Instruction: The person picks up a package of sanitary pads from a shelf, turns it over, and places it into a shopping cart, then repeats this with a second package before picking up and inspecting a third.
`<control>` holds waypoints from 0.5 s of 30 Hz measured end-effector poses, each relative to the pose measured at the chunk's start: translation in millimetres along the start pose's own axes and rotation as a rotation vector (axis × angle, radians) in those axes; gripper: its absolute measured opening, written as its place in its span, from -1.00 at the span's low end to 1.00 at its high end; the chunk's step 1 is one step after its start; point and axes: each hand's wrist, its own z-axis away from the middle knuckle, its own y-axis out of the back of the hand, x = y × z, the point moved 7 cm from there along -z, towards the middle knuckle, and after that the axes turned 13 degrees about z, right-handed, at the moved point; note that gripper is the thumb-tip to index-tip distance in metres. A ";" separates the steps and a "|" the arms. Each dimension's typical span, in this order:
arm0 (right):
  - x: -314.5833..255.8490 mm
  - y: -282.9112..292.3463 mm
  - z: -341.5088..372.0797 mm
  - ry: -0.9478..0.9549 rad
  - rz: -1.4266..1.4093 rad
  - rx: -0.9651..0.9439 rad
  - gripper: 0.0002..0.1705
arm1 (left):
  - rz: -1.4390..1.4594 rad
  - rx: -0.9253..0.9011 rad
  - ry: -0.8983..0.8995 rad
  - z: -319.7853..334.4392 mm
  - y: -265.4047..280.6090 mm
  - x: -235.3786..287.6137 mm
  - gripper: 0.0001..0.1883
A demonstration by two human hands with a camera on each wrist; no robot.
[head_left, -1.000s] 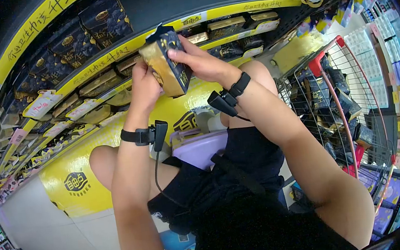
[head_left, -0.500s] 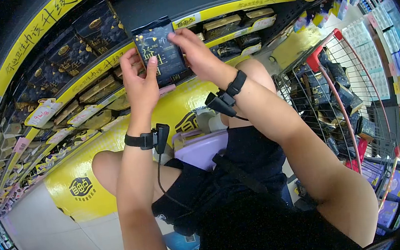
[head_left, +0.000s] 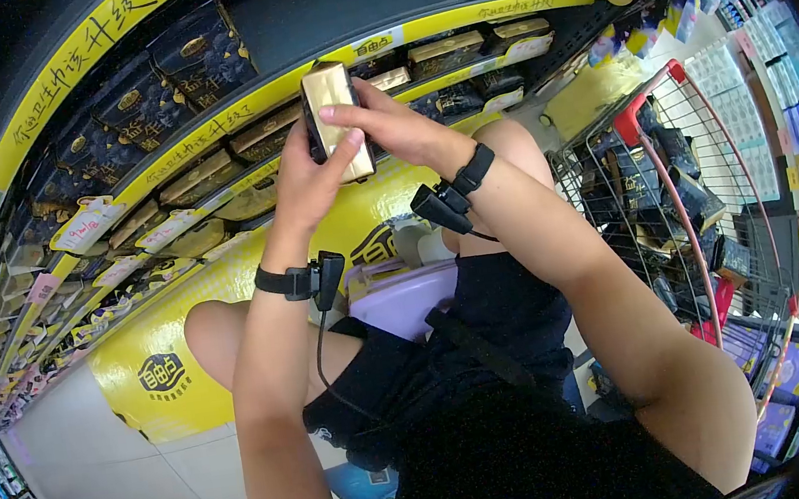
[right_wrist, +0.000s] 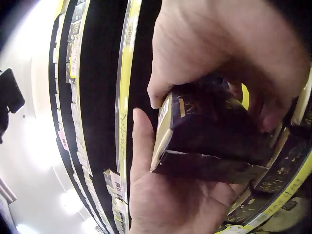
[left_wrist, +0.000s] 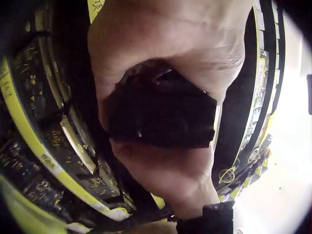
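Note:
A dark package [head_left: 335, 122] with a gold side is held between both hands in front of the shelves, its gold side facing the head camera. The left hand [head_left: 308, 183] grips it from the left, thumb on the gold side. From the right, the right hand [head_left: 396, 129] grips it with the thumb pressed on the same side. In the left wrist view the package [left_wrist: 161, 114] shows a dark end between the two hands. The right wrist view shows the package's [right_wrist: 209, 131] dark face and a gold edge, fingers curled round it.
Shelves with yellow strips [head_left: 450, 21] carry dark and gold packages [head_left: 199, 180]. A wire cart [head_left: 681, 202] full of similar packages stands at the right. A purple stool [head_left: 406, 301] is between the person's legs, and a yellow sheet [head_left: 168, 371] covers part of the floor.
The package has turned in the hands: its gold side showed first, then its broad dark printed face, and now the gold side again. Both hands have shifted their grip, the thumbs coming closer together.

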 end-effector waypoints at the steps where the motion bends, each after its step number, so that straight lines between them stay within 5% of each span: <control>1: -11.1 -1.4 7.2 -0.029 0.061 -0.015 0.06 | -0.088 -0.025 -0.017 -1.0 0.0 -5.1 -0.40; 2: -16.5 -3.1 8.9 -0.008 0.063 -0.064 0.20 | -0.150 0.034 -0.068 -3.1 6.7 -11.4 -0.39; 5: -18.3 3.2 8.3 0.022 -0.080 0.113 -0.21 | -0.370 0.058 -0.137 -7.9 15.1 -11.1 -0.38; 11: -10.6 28.3 -8.4 0.137 -0.368 0.278 -0.64 | 0.061 0.198 -0.194 -2.8 10.8 21.1 -0.47; 15: -24.3 27.8 0.6 0.154 -0.557 0.126 -0.74 | 0.161 0.239 -0.098 -7.7 29.6 6.5 -0.56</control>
